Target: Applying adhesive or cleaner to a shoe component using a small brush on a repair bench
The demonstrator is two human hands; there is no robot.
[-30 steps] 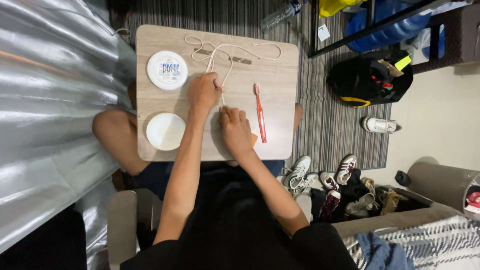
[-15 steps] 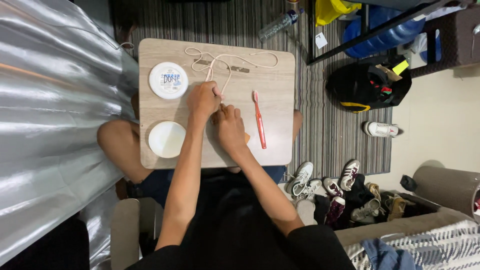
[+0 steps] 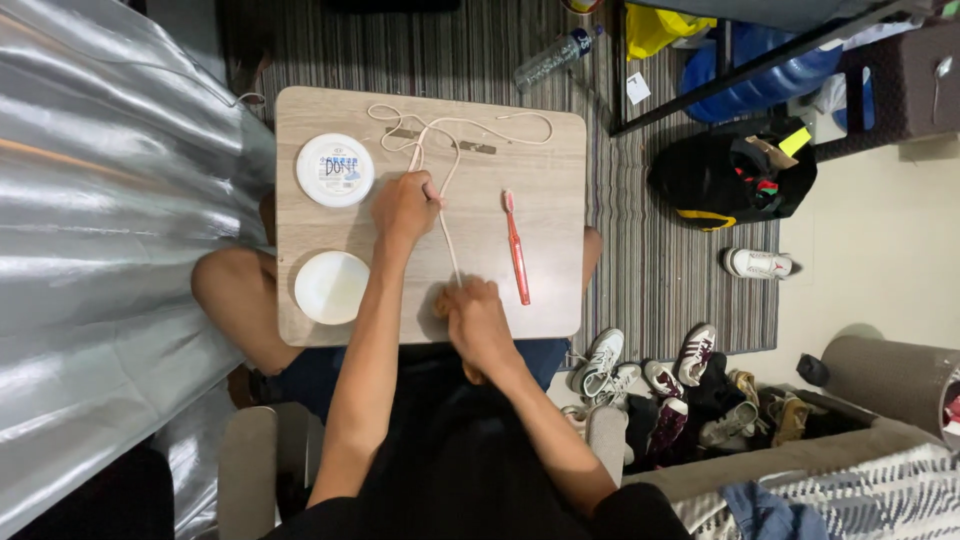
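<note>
Scene: a person is sitting at a small wooden table (image 3: 540, 300), seen from above, and is working a long pale cord (image 3: 447, 215) with both bare hands.
Left hand: the left hand (image 3: 402, 205) is closing around the cord near the middle of the table, fingers curled over it.
Right hand: the right hand (image 3: 478, 318) is pinching the cord's near end at the table's near edge; the two hands are sitting apart along the strand.
Cord: it is running taut between the hands, then looping loosely toward the far edge.
Handling: the cord is looking light, soft and limp, probably easy to slip through fingers, so a firm pinch near the section being worked seems best.
Containers: a round white tub with its lid on (image 3: 335, 169) is resting toward the far left corner, contents hidden; a second round white lid or shallow dish (image 3: 332, 287) is lying near the near left corner, and it cannot be told what, if anything, it is holding.
Other item: a red toothbrush (image 3: 516, 250) is lying right of the hands, untouched.
</note>
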